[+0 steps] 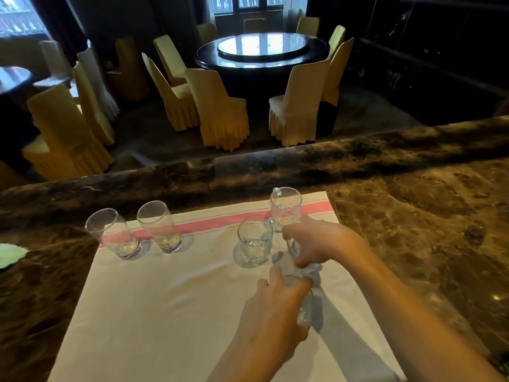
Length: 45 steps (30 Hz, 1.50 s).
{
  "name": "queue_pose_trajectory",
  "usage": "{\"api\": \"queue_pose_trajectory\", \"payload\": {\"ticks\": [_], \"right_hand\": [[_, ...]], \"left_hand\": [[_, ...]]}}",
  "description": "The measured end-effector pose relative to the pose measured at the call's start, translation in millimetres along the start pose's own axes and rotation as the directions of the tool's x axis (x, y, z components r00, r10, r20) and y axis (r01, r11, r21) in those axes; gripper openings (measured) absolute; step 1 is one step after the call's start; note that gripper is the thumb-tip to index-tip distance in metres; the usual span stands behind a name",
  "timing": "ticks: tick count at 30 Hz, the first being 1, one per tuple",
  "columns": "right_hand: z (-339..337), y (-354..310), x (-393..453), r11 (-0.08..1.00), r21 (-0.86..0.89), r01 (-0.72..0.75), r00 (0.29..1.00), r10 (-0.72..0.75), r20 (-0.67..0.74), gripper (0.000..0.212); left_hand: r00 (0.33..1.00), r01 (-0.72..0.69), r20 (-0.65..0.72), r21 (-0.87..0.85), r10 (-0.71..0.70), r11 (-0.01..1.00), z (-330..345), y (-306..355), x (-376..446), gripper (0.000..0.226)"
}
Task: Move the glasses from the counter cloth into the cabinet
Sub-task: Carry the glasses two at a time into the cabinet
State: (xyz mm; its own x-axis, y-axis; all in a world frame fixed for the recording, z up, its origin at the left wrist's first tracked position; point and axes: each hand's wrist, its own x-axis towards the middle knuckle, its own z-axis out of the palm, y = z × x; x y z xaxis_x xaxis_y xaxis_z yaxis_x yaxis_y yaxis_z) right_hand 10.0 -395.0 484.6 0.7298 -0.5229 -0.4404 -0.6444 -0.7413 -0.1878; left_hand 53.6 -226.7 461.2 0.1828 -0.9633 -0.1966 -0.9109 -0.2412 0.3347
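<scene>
A white cloth [170, 304] with a pink stripe covers the marble counter. Two tall clear tumblers [117, 234] [161, 227] stand at its far left. A handled glass mug [254, 239] stands near the middle, and another mug [285, 206] stands behind it at the far right. My right hand [319, 241] grips a clear glass [294, 249] just right of the middle mug. My left hand [278, 307] holds another clear glass [304, 310] nearer to me, mostly hidden by my fingers. No cabinet is in view.
The brown marble counter [413, 216] has a raised dark ledge [248, 172] along its far side. A green object [9, 255] lies at the left edge. Beyond are a round dining table [261, 51] and several yellow-covered chairs [220, 108].
</scene>
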Motion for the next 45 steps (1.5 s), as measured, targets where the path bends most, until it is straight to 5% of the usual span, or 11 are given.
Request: {"api": "queue_pose_trajectory", "payload": {"ticks": [10,20,31,45], "right_hand": [[-43.5,-31.8,-54.9,1.000,0.010,-0.017,0.999,0.018,-0.045,0.061],[-66.4,-127.6,-47.5,0.992,-0.014,0.125,0.986,-0.126,-0.113,0.065],[-18.7,-233.8,28.2,0.955,0.042,0.294,0.956,-0.293,-0.027,0.065],[28.3,-264.4,69.7,0.977,-0.065,0.202,0.979,-0.200,0.045,0.070]], "left_hand": [[0.972,0.233,0.020,-0.079,-0.232,0.969,-33.9,-105.6,-51.8,0.070],[0.887,0.418,-0.170,-0.095,-0.428,0.903,-97.5,-214.0,-84.1,0.079],[0.886,0.404,-0.215,-0.080,-0.412,0.911,-88.6,-279.9,-78.9,0.070],[0.929,0.315,-0.184,-0.060,-0.320,0.947,-67.5,-297.4,-81.5,0.065]]}}
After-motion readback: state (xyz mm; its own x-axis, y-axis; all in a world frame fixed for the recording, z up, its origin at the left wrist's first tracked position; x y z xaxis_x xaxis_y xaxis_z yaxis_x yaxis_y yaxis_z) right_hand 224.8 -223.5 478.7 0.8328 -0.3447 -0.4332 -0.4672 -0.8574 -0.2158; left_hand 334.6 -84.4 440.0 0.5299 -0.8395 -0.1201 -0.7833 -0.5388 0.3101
